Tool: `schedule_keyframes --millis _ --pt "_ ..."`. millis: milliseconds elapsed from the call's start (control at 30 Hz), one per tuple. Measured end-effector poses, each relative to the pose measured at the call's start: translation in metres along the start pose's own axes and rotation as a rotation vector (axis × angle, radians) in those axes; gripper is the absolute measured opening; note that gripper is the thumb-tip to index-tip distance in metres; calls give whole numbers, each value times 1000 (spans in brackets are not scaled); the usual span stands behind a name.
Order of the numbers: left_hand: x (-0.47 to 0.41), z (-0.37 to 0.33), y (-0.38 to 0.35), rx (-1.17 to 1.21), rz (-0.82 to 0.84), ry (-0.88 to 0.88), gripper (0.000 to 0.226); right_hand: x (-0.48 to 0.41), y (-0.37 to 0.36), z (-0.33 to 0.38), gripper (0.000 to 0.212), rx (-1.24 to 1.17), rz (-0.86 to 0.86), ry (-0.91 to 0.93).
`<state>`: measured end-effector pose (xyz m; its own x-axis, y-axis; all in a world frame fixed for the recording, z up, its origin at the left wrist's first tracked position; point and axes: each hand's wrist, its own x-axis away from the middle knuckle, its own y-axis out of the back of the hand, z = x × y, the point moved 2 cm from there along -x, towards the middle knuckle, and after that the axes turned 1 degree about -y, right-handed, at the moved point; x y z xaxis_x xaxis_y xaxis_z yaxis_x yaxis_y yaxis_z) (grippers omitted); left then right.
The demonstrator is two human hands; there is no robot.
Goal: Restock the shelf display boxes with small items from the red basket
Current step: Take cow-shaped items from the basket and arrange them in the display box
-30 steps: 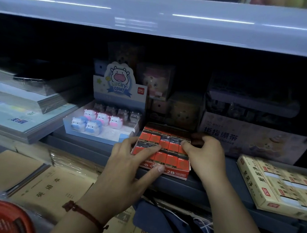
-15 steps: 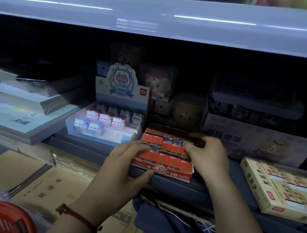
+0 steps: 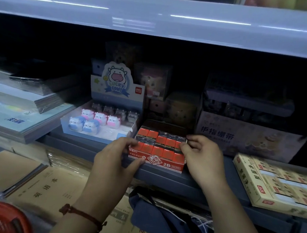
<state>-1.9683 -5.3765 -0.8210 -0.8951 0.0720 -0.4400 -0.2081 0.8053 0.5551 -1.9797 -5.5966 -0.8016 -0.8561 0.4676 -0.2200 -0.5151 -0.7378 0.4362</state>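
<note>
Holding the red eraser box (image 3: 156, 159) at both ends

With the left hand (image 3: 115, 161) round the left end, thumb on the front; with the right hand (image 3: 202, 159) pinching the right rim in curled fingers. At the near edge of the blue shelf (image 3: 163, 179), just beside the cow box (image 3: 114, 86) at left, narrow gap to the bandage carton (image 3: 247, 139) at right, low upper shelf (image 3: 156, 16) overhead. Well apart at near left, the red basket (image 3: 2, 216)

A: What sort of place?
B: A stationery shop. The shelf (image 3: 163, 179) carries a cow-figure display box (image 3: 117, 85), a red box marked 2B (image 3: 164, 163) at its front edge, and stacked exercise books (image 3: 42, 186) below.
</note>
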Motion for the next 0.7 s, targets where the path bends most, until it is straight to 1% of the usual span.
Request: schedule_keyframes --millis 33,100,167,200,233,267,333,367,533,700 --pt "0 -1 -1 -9 -6 5 40 3 2 0 35 25 51 27" --pt "0 -4 -1 -25 -8 -3 37 9 7 -1 43 120 225 101" --pt "0 -7 0 -30 -17 -29 35 16 12 -2 62 197 392 160" --pt "0 -8 0 -33 -19 -39 35 18 14 -3 72 215 428 175" --pt "0 -9 0 -37 -20 -47 35 18 14 -4 76 210 434 183" --pt "-1 -9 1 -43 -21 -52 34 18 14 -4 72 202 414 193" --pt "-2 -8 1 -59 -21 -55 33 18 11 -4 56 192 335 216" --pt "-3 -7 0 -65 -28 -61 32 17 10 -4 52 194 302 224" --pt "-5 -5 -8 -72 -76 -56 27 16 4 -7 48 244 248 234" --pt "-6 -7 -14 -92 -82 -58 28 18 0 -6 48 342 214 270"
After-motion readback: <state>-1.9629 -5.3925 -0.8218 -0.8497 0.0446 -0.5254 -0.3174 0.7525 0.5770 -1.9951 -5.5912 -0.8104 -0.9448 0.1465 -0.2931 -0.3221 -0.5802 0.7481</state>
